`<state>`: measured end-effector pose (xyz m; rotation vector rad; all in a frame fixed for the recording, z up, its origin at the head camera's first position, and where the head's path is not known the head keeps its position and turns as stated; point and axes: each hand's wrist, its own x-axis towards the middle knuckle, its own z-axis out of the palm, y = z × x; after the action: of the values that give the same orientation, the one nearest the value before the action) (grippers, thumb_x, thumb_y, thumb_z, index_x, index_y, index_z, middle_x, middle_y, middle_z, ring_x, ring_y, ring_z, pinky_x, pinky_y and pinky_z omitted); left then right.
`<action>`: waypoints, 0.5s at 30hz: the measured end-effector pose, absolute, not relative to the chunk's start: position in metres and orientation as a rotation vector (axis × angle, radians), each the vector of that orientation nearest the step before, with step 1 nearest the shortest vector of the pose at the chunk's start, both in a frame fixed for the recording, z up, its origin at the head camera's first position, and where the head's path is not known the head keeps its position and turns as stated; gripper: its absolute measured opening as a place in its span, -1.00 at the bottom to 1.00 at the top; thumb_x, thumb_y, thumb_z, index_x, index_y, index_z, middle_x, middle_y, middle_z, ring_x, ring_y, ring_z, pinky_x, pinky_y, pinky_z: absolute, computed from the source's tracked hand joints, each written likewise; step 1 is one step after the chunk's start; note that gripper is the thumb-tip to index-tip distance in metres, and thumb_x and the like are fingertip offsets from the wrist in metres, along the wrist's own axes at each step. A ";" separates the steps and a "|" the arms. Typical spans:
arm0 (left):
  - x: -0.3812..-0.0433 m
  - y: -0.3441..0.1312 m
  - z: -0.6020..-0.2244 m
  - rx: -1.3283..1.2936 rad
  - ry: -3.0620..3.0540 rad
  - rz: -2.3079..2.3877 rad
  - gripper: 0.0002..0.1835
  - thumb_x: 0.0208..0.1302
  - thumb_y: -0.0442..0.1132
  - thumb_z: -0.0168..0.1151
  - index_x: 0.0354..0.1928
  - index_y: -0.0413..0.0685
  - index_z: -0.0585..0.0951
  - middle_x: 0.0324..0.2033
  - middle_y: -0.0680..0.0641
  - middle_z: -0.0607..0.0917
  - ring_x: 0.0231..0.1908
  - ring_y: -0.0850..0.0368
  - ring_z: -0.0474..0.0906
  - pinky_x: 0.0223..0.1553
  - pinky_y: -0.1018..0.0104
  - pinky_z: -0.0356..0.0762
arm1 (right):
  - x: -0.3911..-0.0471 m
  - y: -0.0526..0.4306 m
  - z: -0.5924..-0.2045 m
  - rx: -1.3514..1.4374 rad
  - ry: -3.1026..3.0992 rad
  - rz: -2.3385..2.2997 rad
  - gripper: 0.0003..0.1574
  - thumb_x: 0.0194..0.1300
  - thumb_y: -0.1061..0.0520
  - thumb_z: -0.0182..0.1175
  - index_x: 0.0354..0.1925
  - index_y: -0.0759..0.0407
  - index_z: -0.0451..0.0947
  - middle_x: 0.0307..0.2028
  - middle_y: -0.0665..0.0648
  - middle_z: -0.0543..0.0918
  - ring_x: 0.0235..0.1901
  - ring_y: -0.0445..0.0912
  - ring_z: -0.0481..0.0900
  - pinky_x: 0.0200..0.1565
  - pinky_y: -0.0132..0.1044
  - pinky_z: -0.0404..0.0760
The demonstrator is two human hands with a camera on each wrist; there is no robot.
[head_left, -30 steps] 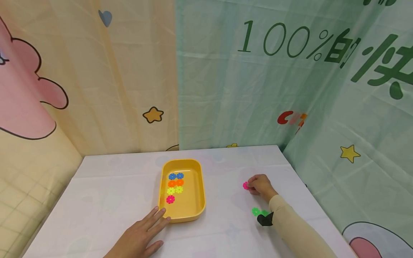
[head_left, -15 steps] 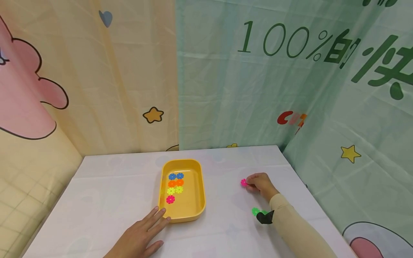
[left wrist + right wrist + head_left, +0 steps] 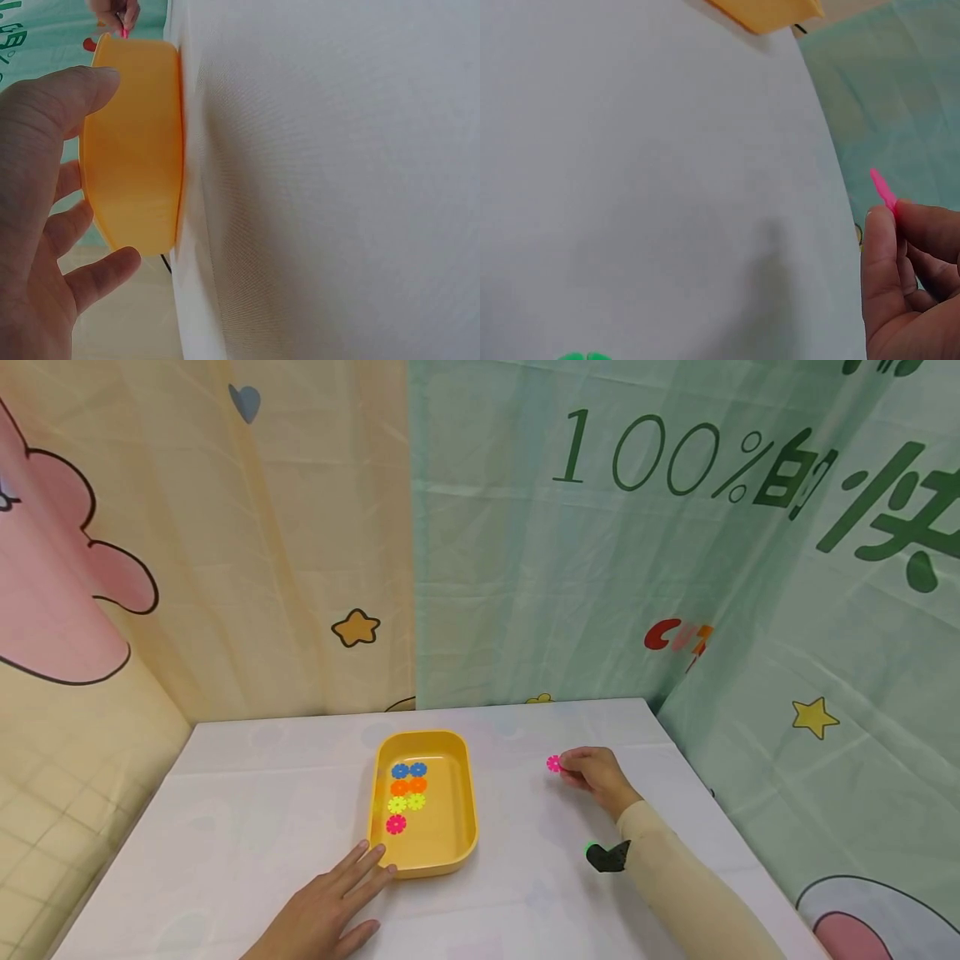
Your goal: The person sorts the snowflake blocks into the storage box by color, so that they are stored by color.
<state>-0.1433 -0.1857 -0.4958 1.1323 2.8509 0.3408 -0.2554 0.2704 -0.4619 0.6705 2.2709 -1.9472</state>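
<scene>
Between thumb and fingertips, my right hand (image 3: 596,774) pinches a pink flower-shaped disc (image 3: 553,763), raised over the table to the right of the tray. The right wrist view shows that disc (image 3: 883,187) edge-on. My left hand (image 3: 322,902) has its fingers extended, fingertips at the near left corner of the yellow tray (image 3: 453,860). Inside the tray, on its left side, lie pairs of blue (image 3: 401,771), orange (image 3: 400,787) and yellow flower discs (image 3: 397,805). A single pink flower disc (image 3: 396,824) lies nearest me in that group.
Green flower discs (image 3: 585,356) lie on the white table (image 3: 517,910), mostly hidden in the head view behind a black strap end (image 3: 607,857) at my right sleeve. Printed curtains (image 3: 525,568) hang behind the table and along both sides.
My right hand has lifted the pink flower disc and moved it left and away from me. The left hand and the tray have stayed in place.
</scene>
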 end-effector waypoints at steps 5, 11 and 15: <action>-0.143 -0.186 -0.496 1.136 2.856 0.343 -0.25 0.31 0.25 0.29 0.50 0.28 0.38 0.49 -0.04 0.38 0.45 -0.16 0.30 0.15 -0.09 0.60 | -0.262 0.261 -0.448 0.700 2.247 -1.971 -0.64 0.41 0.23 0.27 0.10 0.40 0.56 -0.17 0.21 0.72 -0.31 -0.12 0.71 -0.18 -0.36 0.74; -0.143 -0.186 -0.495 1.127 2.852 0.345 -0.25 0.31 0.27 0.27 0.51 0.29 0.37 0.49 -0.02 0.37 0.46 -0.14 0.30 0.16 -0.08 0.60 | -0.269 0.251 -0.433 0.661 2.218 -2.024 -0.62 0.40 0.25 0.28 0.11 0.42 0.56 -0.20 0.19 0.73 -0.31 -0.13 0.74 -0.18 -0.34 0.74; -0.143 -0.186 -0.496 1.121 2.851 0.348 -0.24 0.31 0.27 0.27 0.51 0.31 0.36 0.49 -0.01 0.37 0.46 -0.13 0.29 0.16 -0.08 0.60 | -0.274 0.241 -0.421 0.584 2.212 -2.060 -0.64 0.40 0.27 0.27 0.10 0.44 0.56 -0.21 0.18 0.73 -0.30 -0.14 0.75 -0.19 -0.34 0.75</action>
<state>-0.1433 -0.1863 -0.4958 1.1213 2.8511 0.3476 -0.2739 0.2408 -0.4211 0.5837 2.2123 -2.0599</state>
